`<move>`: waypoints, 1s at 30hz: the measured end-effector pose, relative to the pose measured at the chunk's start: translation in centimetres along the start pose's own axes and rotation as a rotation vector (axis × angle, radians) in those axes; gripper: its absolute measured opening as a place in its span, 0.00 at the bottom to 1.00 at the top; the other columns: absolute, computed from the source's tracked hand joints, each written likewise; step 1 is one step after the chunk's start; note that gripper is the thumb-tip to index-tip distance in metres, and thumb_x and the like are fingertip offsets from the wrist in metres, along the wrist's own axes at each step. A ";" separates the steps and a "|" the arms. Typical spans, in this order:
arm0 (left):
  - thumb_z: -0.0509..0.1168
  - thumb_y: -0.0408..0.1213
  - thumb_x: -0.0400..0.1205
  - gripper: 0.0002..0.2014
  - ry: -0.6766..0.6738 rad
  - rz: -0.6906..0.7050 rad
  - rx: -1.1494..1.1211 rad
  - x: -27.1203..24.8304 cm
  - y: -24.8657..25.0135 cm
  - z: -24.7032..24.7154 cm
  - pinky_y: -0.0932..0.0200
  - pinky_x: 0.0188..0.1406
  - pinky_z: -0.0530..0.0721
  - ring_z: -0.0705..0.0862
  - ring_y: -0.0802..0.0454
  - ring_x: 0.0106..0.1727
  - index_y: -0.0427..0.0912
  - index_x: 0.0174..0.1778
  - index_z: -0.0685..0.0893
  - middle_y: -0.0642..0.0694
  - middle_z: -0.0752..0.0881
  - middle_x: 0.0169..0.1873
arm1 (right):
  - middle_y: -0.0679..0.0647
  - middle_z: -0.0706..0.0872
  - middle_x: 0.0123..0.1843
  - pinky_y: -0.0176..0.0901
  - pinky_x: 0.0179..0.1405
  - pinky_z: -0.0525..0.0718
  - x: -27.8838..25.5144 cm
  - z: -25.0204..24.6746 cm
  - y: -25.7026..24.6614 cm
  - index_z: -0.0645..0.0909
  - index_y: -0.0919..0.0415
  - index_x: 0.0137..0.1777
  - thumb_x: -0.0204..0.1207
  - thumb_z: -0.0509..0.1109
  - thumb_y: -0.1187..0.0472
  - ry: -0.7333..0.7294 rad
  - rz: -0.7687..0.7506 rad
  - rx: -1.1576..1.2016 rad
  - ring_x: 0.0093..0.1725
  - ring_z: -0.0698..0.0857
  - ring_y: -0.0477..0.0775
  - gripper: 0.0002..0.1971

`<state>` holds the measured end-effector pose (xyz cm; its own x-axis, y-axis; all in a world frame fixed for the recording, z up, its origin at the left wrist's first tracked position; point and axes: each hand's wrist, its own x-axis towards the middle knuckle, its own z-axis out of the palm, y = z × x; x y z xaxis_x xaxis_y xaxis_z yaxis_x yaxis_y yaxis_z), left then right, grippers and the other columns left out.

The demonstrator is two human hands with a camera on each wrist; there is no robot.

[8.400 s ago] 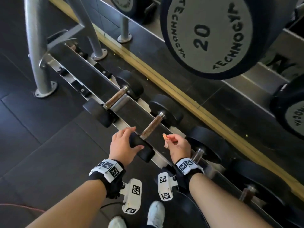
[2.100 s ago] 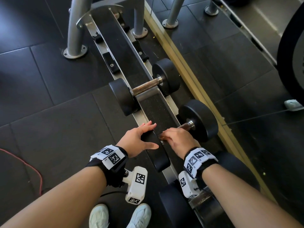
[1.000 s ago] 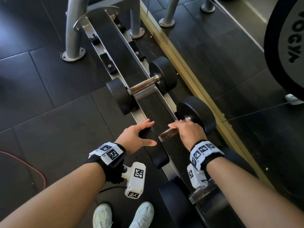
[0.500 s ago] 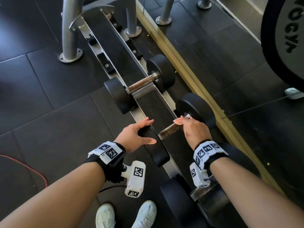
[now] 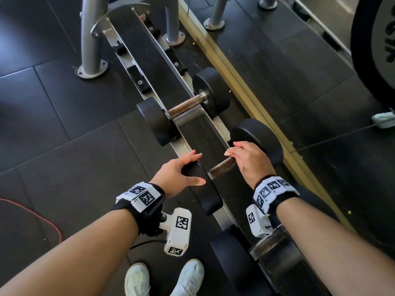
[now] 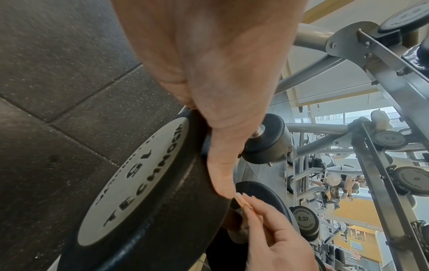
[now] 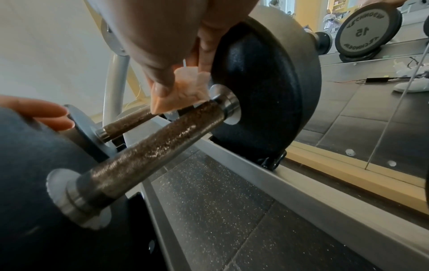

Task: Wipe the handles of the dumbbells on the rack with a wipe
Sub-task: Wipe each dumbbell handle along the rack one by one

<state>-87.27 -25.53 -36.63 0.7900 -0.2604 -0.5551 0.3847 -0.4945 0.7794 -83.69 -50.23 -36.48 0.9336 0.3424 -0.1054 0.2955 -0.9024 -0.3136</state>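
While the left hand (image 5: 178, 170) rests spread and relaxed over the near weight head (image 5: 205, 189) of the 15 dumbbell, fingers straight across the rubber and thumb pointing along its rim, the right hand (image 5: 250, 161) is up at the far end of that dumbbell's knurled handle (image 5: 222, 167). And there's the wipe (image 7: 185, 95), a small peach-coloured wad pinched between thumb and fingers, touching the handle just beside the steel collar (image 7: 226, 101) at the far weight head (image 5: 259, 138). From the head view only a sliver of the wipe peeks out past the fingertips. Most of the handle's length lies bare between the two hands, dark and speckled. This dumbbell sits crosswise on the low rack (image 5: 201, 137), its heads hanging over the two silver side rails. Further along the rack lies a second dumbbell (image 5: 183, 107), smaller, handle uncovered, well apart from both hands. Nearer the person, a bigger dumbbell (image 5: 267, 246) lies partly hidden under the right forearm. Beyond the rack's far rail runs a yellow strip (image 5: 235, 71) at the foot of a mirror, and white shoes (image 5: 164, 278) stand on the black floor tiles (image 5: 64, 146) by the near rail.
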 end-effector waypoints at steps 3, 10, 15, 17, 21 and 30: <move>0.79 0.46 0.72 0.38 0.001 -0.006 0.002 0.0 0.0 0.0 0.46 0.84 0.59 0.59 0.63 0.82 0.69 0.76 0.71 0.70 0.63 0.80 | 0.54 0.88 0.60 0.47 0.64 0.83 0.5 0.1 0.1 0.87 0.58 0.62 0.84 0.66 0.62 -0.079 0.005 0.031 0.61 0.85 0.54 0.12; 0.79 0.47 0.71 0.37 0.012 0.003 -0.003 0.1 -0.2 0.1 0.48 0.84 0.58 0.58 0.64 0.83 0.69 0.75 0.72 0.71 0.64 0.79 | 0.45 0.87 0.50 0.46 0.65 0.81 0.2 1.7 -1.3 0.86 0.51 0.53 0.81 0.69 0.57 -0.013 0.128 0.113 0.53 0.83 0.44 0.05; 0.80 0.47 0.71 0.37 0.018 -0.001 -0.002 0.1 -0.1 0.1 0.48 0.84 0.60 0.58 0.65 0.82 0.69 0.75 0.72 0.71 0.64 0.79 | 0.43 0.89 0.50 0.43 0.82 0.58 0.3 3.0 -3.0 0.87 0.49 0.51 0.82 0.68 0.58 -0.161 0.000 0.128 0.53 0.84 0.42 0.06; 0.79 0.47 0.71 0.37 0.014 -0.003 0.006 0.0 0.0 0.0 0.47 0.84 0.60 0.59 0.65 0.82 0.70 0.75 0.72 0.72 0.64 0.79 | 0.44 0.89 0.51 0.42 0.80 0.60 0.9 2.5 -2.1 0.87 0.49 0.52 0.83 0.67 0.57 -0.191 0.006 0.094 0.56 0.84 0.45 0.07; 0.79 0.47 0.71 0.37 0.010 -0.002 0.014 0.1 0.0 0.0 0.47 0.84 0.59 0.58 0.65 0.83 0.70 0.75 0.72 0.71 0.64 0.79 | 0.51 0.89 0.51 0.45 0.66 0.77 1.6 1.6 -0.5 0.86 0.54 0.55 0.85 0.63 0.57 -0.107 0.143 -0.052 0.57 0.85 0.52 0.09; 0.80 0.45 0.71 0.37 0.001 -0.014 -0.001 0.0 0.3 -0.1 0.51 0.83 0.63 0.62 0.63 0.81 0.69 0.75 0.73 0.70 0.65 0.79 | 0.52 0.87 0.67 0.45 0.82 0.65 -0.2 2.3 -3.3 0.85 0.54 0.67 0.84 0.61 0.67 -0.278 -0.069 0.065 0.73 0.80 0.53 0.17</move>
<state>-87.10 -25.54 -36.37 0.7850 -0.2523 -0.5659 0.3966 -0.4970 0.7718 -85.31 -46.69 -37.57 0.8179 0.4692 -0.3331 0.3345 -0.8587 -0.3882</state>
